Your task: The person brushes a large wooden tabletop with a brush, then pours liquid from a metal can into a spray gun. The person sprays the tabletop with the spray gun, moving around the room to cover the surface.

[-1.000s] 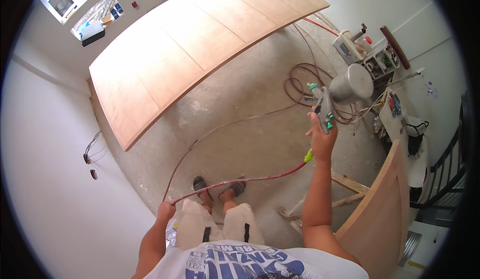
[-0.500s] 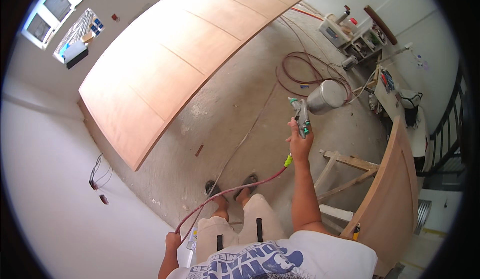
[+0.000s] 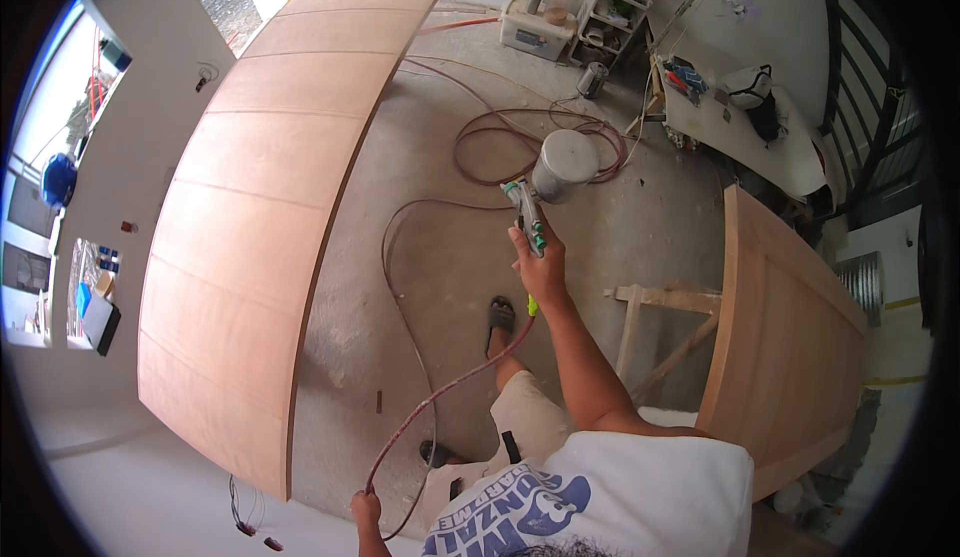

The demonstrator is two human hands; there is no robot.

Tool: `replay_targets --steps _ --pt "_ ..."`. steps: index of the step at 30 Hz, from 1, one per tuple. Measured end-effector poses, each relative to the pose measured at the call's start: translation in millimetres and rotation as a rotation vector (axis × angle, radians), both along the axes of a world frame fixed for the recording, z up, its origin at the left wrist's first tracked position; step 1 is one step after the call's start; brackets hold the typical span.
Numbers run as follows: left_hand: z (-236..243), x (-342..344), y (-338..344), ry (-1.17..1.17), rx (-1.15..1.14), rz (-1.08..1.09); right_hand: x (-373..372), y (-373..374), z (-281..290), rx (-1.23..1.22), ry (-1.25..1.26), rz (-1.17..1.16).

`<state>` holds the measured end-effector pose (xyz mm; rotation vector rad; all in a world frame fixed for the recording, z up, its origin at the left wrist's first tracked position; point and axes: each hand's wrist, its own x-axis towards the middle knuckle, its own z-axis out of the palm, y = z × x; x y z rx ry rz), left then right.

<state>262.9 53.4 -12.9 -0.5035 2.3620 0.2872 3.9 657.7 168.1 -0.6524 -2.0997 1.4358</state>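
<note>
My right hand [image 3: 540, 267] grips a metal spray gun [image 3: 522, 204] with green knobs and a large silver cup [image 3: 565, 164]. A red hose [image 3: 451, 384] runs from its lime-coloured fitting [image 3: 532, 306] down to my left hand [image 3: 366, 509], which is closed around it low in the view. A long wooden panel [image 3: 265, 217] with grooved lines lies raised to my left. Beside my right arm a second wooden panel [image 3: 785, 347] rests tilted on a wooden stand [image 3: 665, 299].
Coiled hoses [image 3: 485, 170] lie on the concrete floor [image 3: 360, 377]. A plastic bin [image 3: 530, 29], shelves [image 3: 610, 17], a metal can [image 3: 592, 82] and a cluttered board table [image 3: 740, 132] stand at the back right, near a black railing [image 3: 865, 87]. Windows and a doorway [image 3: 225, 2] are at the left.
My view has turned right and my feet have stepped apart, so the long panel now runs upright along the left. The spray gun has stayed in my right hand, the hose in my left.
</note>
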Motion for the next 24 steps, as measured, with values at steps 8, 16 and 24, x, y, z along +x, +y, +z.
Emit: replay_targets --steps 8,16,24 --pt "15.8 -152.8 182.3 -0.094 0.081 -0.098 -164.5 187.1 56.8 0.036 0.013 0.055" --pt "32.6 -368.5 361.8 -0.272 0.237 0.012 -348.7 338.6 125.6 0.041 0.034 0.060" --pt "45.4 -603.6 557.5 -0.355 0.395 0.189 -568.3 498.9 172.1 0.008 -0.027 0.080"
